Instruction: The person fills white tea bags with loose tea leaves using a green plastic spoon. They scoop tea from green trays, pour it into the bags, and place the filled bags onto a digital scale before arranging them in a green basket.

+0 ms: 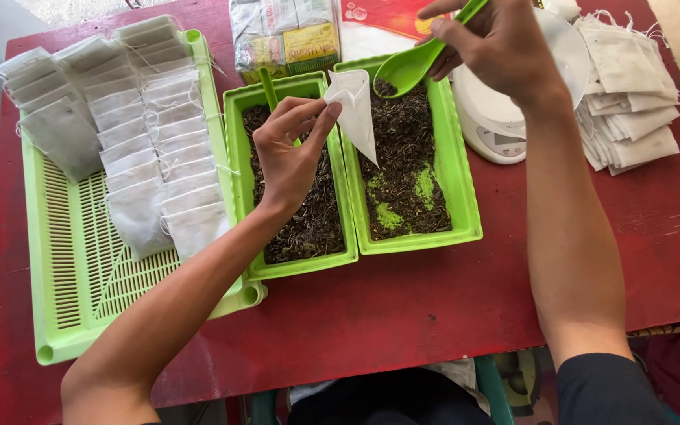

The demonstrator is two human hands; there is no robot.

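My left hand [289,149] pinches a small white paper filter bag [356,110] by its top and holds it open over the gap between two green trays. My right hand [497,47] grips a green plastic spoon [407,67] whose bowl carries dark loose tea and sits just to the right of the bag's mouth. The left green tray [238,102] and the right green tray [454,157] both hold dark dried tea leaves. A second green spoon handle [267,85] sticks out of the left tray.
A large slatted green tray [72,260] at the left carries rows of filled white bags [151,149]. A white kitchen scale [497,126] stands right of the trays, beside a pile of empty bags [631,94]. Tea packets [285,35] lie at the back of the red table [403,307].
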